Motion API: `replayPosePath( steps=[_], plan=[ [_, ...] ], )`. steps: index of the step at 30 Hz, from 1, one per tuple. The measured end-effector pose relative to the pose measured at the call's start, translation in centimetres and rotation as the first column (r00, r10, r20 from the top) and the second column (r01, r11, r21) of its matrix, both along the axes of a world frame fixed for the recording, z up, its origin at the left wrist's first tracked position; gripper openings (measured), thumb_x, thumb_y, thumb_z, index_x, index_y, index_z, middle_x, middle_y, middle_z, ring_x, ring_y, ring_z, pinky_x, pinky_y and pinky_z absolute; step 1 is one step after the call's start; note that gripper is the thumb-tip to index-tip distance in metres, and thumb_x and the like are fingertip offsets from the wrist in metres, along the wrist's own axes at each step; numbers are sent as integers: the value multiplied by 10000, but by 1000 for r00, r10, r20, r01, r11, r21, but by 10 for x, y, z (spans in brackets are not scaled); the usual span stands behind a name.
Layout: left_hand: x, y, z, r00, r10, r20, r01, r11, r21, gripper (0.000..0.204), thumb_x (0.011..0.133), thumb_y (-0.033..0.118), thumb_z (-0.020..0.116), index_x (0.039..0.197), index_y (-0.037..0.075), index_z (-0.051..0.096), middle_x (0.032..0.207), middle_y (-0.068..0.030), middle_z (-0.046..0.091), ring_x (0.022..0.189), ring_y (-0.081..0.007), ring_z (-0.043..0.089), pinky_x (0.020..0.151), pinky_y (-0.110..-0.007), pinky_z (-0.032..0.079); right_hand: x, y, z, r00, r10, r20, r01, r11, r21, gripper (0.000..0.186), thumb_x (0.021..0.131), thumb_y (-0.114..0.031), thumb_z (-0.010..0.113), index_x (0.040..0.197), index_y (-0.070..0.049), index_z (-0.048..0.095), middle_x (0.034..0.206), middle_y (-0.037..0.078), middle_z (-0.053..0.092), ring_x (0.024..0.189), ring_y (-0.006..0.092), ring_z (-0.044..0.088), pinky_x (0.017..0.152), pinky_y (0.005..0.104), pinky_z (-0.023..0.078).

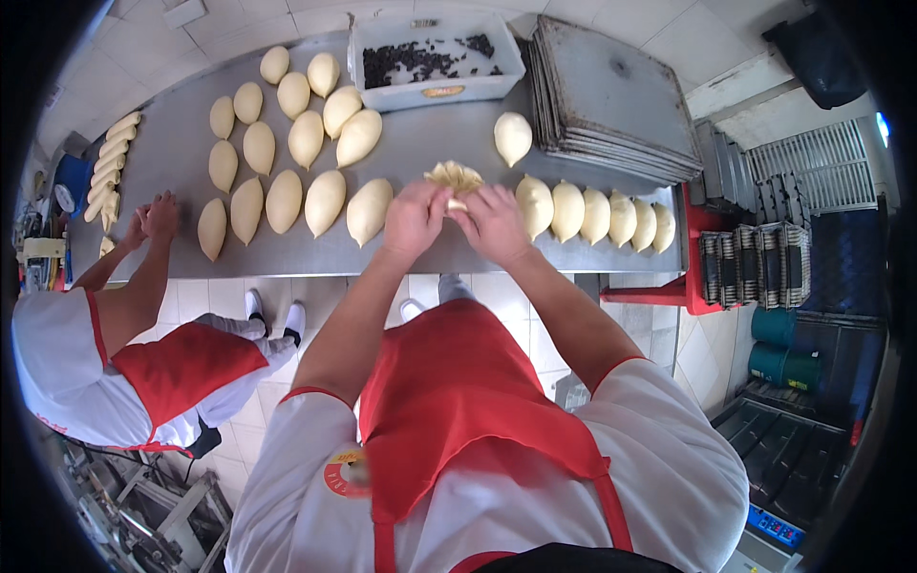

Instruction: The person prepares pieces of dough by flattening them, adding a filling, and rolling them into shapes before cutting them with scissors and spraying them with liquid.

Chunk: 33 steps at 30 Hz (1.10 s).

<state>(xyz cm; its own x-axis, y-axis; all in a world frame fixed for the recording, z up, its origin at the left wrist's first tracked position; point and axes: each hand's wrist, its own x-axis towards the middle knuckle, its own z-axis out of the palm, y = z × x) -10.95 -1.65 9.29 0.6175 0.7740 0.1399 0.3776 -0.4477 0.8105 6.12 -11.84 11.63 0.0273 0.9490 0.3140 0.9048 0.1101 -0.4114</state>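
At the front middle of the steel table (439, 143), my left hand (416, 215) and my right hand (485, 222) are closed on a piece of pale dough (452, 177), pinching its ruffled, gathered edge. A row of smooth dough pieces (568, 210) lies just right of my right hand, and a single piece (513, 138) sits above it. Left of my left hand lie several more oval pieces (325, 202) in loose rows.
A white tub (435, 88) holding dark bits stands at the back beside stacked metal trays (611, 86). At left, a co-worker's hands (160, 215) work near twisted dough pieces (107, 167). A red stand (697, 296) with racked pans (755, 263) is at right.
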Motion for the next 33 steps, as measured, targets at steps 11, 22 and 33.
replayPosePath(
  steps=[11, 22, 33],
  plan=[
    [21, -8, -58, 943, -62, -326, 201, 889, 412, 547, 978, 284, 585, 1437, -12, 620, 1475, -223, 630, 1403, -302, 586, 1199, -488, 409, 5, 18, -89, 986, -22, 167, 13, 999, 51, 476, 975, -186, 555, 1361, 80, 635, 1412, 287, 637, 1216, 433, 667, 1074, 491, 528],
    [48, 23, -65, 946, 287, -149, -297, 953, -53, 379, 981, 136, 596, 1327, 26, 707, 1134, -249, 686, 1031, -441, 690, 949, -506, 565, 54, 58, -82, 859, -415, -300, 317, 891, -327, 448, 944, -142, 598, 1367, -22, 680, 1195, 271, 661, 1108, 420, 662, 984, 485, 537],
    [45, 28, -49, 906, -62, -418, 136, 979, 150, 407, 1002, 123, 594, 1370, -51, 595, 1324, -189, 602, 1146, -406, 648, 965, -499, 563, 30, 65, -57, 992, -77, -103, 2, 810, -587, 550, 931, -142, 661, 1462, -5, 610, 1229, 260, 616, 1163, 444, 642, 979, 494, 548]
  ],
)
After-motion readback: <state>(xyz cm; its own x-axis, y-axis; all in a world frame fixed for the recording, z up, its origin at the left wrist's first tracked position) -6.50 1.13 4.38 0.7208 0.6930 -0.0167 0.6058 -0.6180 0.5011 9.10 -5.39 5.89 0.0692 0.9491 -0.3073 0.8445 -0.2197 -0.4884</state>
